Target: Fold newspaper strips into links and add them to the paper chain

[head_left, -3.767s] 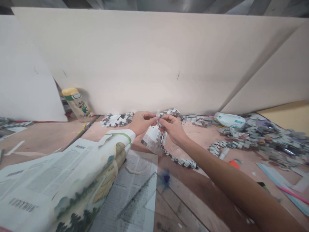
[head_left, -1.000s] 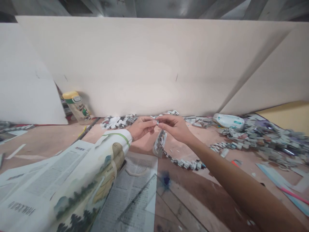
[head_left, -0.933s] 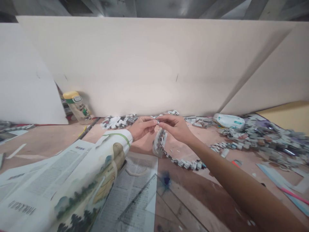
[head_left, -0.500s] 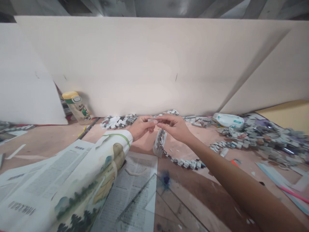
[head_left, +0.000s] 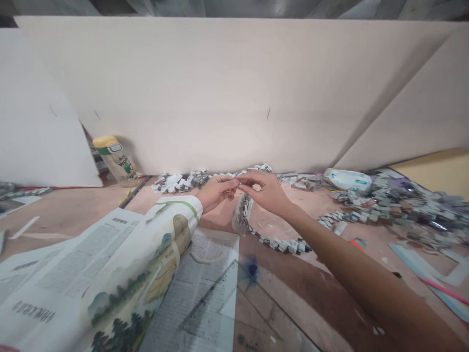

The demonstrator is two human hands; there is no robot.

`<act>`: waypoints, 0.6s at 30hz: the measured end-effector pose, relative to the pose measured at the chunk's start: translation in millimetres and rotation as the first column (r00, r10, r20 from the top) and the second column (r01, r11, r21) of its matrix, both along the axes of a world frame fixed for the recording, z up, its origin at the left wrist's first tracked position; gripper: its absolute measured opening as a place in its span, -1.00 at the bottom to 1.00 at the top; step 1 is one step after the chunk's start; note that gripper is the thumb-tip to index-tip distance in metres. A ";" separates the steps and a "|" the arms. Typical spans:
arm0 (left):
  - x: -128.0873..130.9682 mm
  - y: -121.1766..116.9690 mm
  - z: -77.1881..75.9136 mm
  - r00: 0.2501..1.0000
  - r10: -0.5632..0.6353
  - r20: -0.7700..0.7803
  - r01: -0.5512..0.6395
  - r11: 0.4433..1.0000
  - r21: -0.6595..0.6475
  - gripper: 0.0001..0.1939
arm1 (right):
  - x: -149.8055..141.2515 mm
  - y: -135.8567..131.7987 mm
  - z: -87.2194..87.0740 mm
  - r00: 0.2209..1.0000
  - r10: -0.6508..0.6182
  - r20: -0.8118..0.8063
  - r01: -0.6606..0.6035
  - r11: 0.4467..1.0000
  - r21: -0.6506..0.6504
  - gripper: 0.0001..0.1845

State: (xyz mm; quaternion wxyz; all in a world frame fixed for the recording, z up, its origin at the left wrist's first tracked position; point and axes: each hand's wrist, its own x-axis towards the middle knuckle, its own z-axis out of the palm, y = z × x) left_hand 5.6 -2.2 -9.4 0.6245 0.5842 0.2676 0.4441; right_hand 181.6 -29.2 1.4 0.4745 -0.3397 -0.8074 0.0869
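Note:
My left hand [head_left: 216, 191] and my right hand [head_left: 266, 191] meet fingertip to fingertip above the wooden table [head_left: 66, 208], both pinched on the top end of a chain of folded newspaper links [head_left: 273, 242]. The chain hangs down from the pinch and trails to the right across the table. A folded piece of newspaper [head_left: 240, 215] dangles just under the fingers beside the chain. My left forearm wears a sleeve printed with a landscape [head_left: 154, 269]; my right forearm is bare.
Newspaper sheets [head_left: 58, 274] and a clear set square [head_left: 216, 303] lie in front. A yellow-lidded bottle [head_left: 113, 159] stands at the back left. Heaps of folded paper links [head_left: 395, 205], a white packet [head_left: 346, 180] and pale boards [head_left: 234, 93] line the back and right.
The loose newspaper piece held between the hands 3.8 s ago is now folded narrow and hangs by the chain. The hands stay pinched together, with only slight shifts in the last second.

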 end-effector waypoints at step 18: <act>-4.0 4.9 -4.6 0.969 0.184 -0.167 -0.148 0.968 0.204 -0.76 | 0.8 29.4 -76.5 0.989 -0.051 0.137 0.095 0.939 -0.330 -0.94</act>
